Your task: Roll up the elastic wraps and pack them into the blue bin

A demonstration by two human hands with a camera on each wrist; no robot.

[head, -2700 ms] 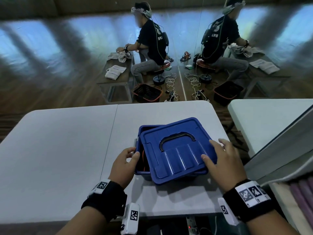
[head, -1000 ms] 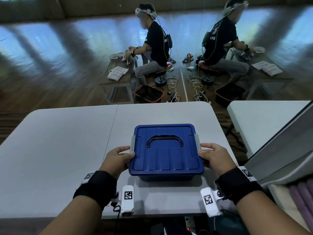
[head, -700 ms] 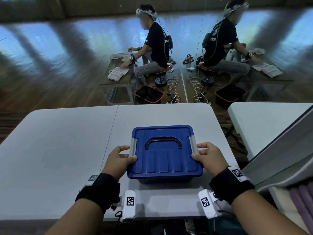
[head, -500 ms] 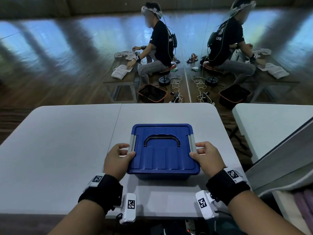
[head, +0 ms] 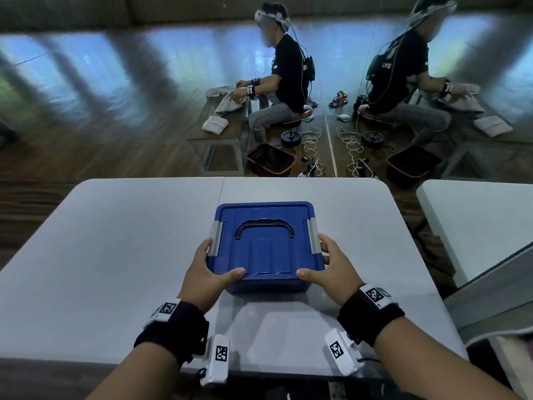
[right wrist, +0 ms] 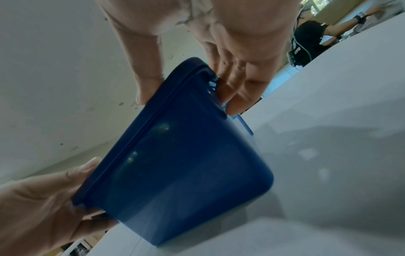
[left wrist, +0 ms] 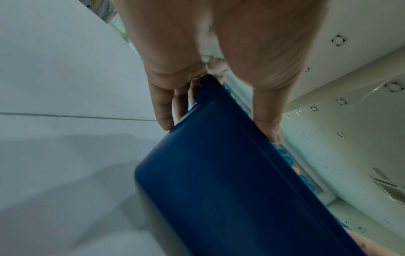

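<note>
The blue bin [head: 265, 255] is at the middle of the white table [head: 115, 255] with its lid closed and its black handle lying flat. Grey latches [head: 215, 238] run down both sides of the lid. My left hand [head: 219, 262] grips the bin's near left corner, thumb on the lid and fingers along the side. My right hand [head: 313, 256] grips the near right corner the same way. In the wrist views the bin [left wrist: 230, 190] [right wrist: 186, 173] looks slightly raised over its shadow. No elastic wraps are visible; the lid hides the inside.
A second white table [head: 476, 226] stands to the right across a gap, with a grey panel [head: 490, 284] leaning at its near side. Beyond the far edge a seated person [head: 285, 76] works at a bench beside a mirror, with a dark basket [head: 269, 161] on the floor.
The lid, askew on the bin 2.7 s ago, now sits squarely closed. Both hands slid from the side latches to the near corners, thumbs onto the lid.
</note>
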